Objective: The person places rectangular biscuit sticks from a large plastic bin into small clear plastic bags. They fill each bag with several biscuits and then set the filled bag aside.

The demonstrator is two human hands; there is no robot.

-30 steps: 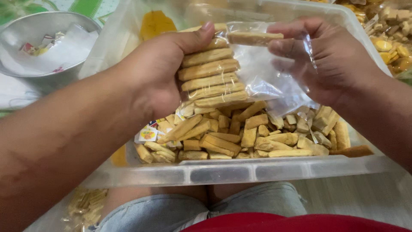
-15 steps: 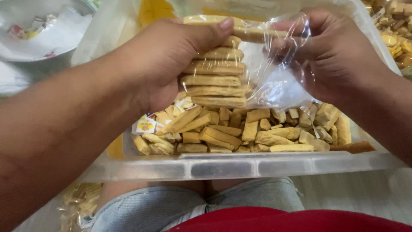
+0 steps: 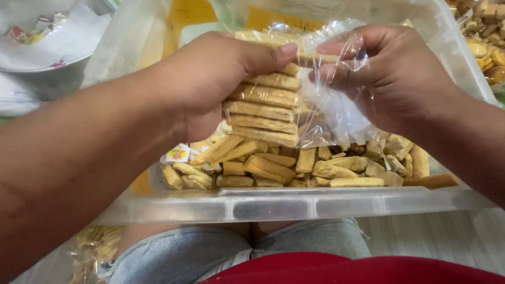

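Two hands: left hand (image 3: 210, 84) grips biscuit stack (image 3: 263, 105); right hand (image 3: 389, 79) pinches clear bag (image 3: 331, 105).

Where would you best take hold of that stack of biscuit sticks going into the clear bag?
Probably across the stack of biscuit sticks at its long flat sides, coming from the left end, as the left hand does now: thumb on top, fingers underneath. The sticks lie flat and parallel, so squeezing top to bottom keeps them aligned. The right hand holds the clear bag around the other end.
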